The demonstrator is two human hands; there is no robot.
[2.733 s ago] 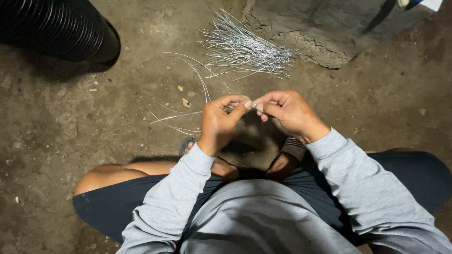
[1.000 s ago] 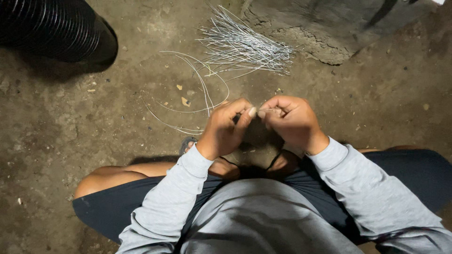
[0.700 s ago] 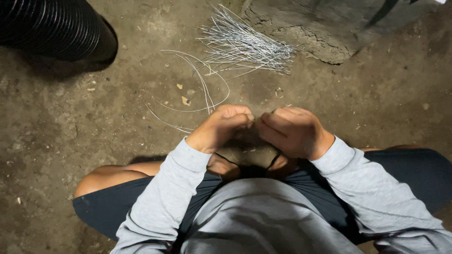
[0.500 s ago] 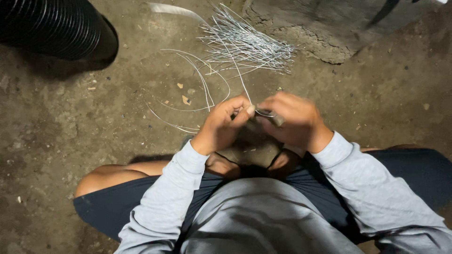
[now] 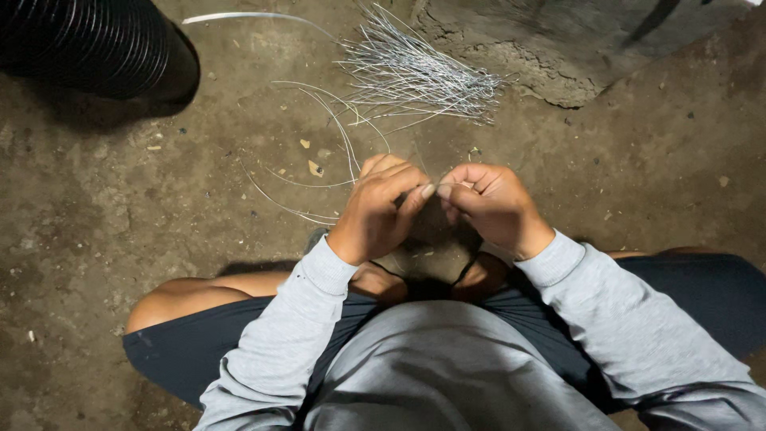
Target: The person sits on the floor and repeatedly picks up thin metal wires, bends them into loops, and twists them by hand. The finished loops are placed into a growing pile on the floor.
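I sit on a dirt floor with both hands close together in front of my knees. My left hand (image 5: 381,209) and my right hand (image 5: 493,204) each pinch the same thin silvery wire (image 5: 351,136), which curves away from my fingers toward the upper left. A bundle of short straight wires (image 5: 419,73) lies on the ground just beyond my hands. A few loose curved wires (image 5: 283,191) lie to the left of my left hand.
A black ribbed pipe (image 5: 88,44) lies at the upper left. A cracked concrete slab (image 5: 558,48) sits at the upper right behind the wire bundle. My bare knee (image 5: 191,291) and dark shorts fill the lower frame.
My hands lowered with fingers curled, then rose again holding the wire. A long wire end now arcs out toward the upper left.
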